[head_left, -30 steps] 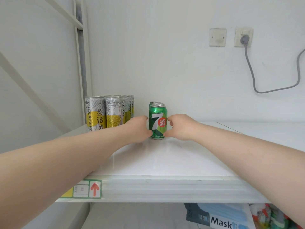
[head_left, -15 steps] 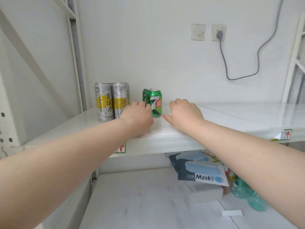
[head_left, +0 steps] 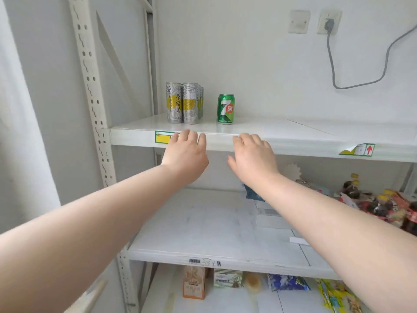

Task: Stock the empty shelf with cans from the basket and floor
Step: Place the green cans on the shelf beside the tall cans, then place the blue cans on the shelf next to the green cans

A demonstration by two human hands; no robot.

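Observation:
A green 7 can stands upright on the white upper shelf, heading a row that runs toward the back wall. To its left stand tall silver and yellow cans in rows. My left hand hovers in front of the shelf's front edge, fingers relaxed and empty. Beside it, my right hand is held the same way, also empty. Both hands are well short of the cans. Neither the basket nor the floor is in view.
A perforated upright post frames the shelf on the left. The middle shelf holds boxes and packaged bottles at the right. Snack packs sit on the lower shelf. A grey cord hangs from a wall socket.
Both hands let go of the green can and drew back from it to the shelf's front edge. The view pulled back and dropped, showing the lower shelves.

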